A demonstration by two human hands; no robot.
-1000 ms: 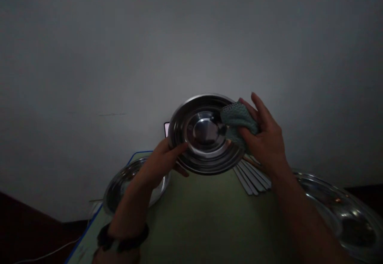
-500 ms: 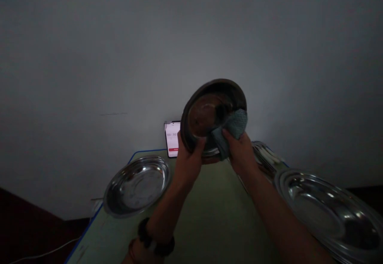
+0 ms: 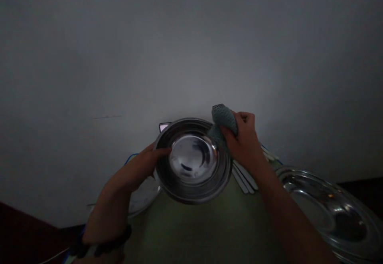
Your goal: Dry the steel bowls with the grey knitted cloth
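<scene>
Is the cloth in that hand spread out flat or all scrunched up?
Scrunched up: the cloth is bunched in the right hand, at the edge of the metal bowl.

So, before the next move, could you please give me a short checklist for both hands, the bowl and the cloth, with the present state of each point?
1. Left hand grips the held bowl at its left side, thumb inside: ok.
2. Right hand has the greenish cloth pinched: ok.
3. Cloth lies at the held bowl's upper right rim: ok.
4. Inside of the held bowl free of marks: cannot tell; dim light and reflections.
5. Phone screen readable: not ok; the held bowl hides most of it.
6. Right-hand bowl apart from the held bowl: ok.
</scene>
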